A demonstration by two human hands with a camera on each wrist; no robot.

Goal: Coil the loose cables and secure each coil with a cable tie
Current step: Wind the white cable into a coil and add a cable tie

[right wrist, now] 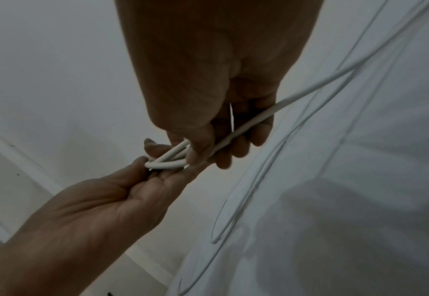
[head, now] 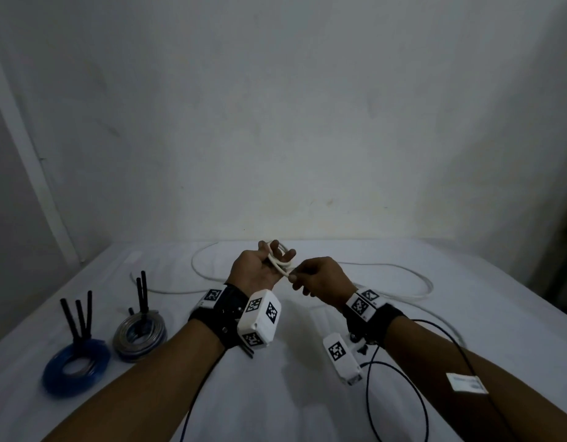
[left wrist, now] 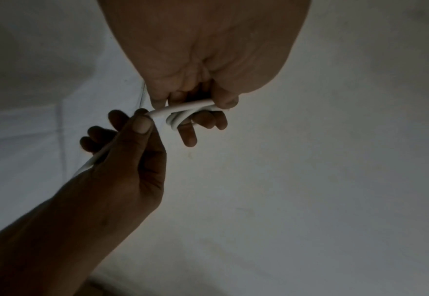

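A: How far along does this look to you?

B: 2 coils sit finished, I'd say. Left of the left hand (head: 260,269) on the white table (head: 307,393), there's a blue cable coil (head: 75,366) and beside it a grey cable coil (head: 139,337), each with black cable ties (head: 81,314) sticking up. Whether those ties are pulled tight, I can't tell.

A: And the white one?

B: Barely begun, in my judgement. The white cable (head: 403,275) has only a few small loops (left wrist: 176,118) wound round the left hand's fingers. The rest lies slack on the table beyond and to the right of that hand, in 1 wide sweep.

A: What are the hands doing?

B: The left hand is raised palm-up, its fingers partly curled with the thumb pressing the loops in place. The right hand (head: 320,279) is just beside it, nearly touching, thumb and forefinger pinching the cable where it leaves the loops, other fingers curled under. From the right wrist view the free length (right wrist: 309,88) runs back past the right hand to the table.

A: So what's left?

B: Most of that winding, then a tie round it. I see no spare tie near the left hand.
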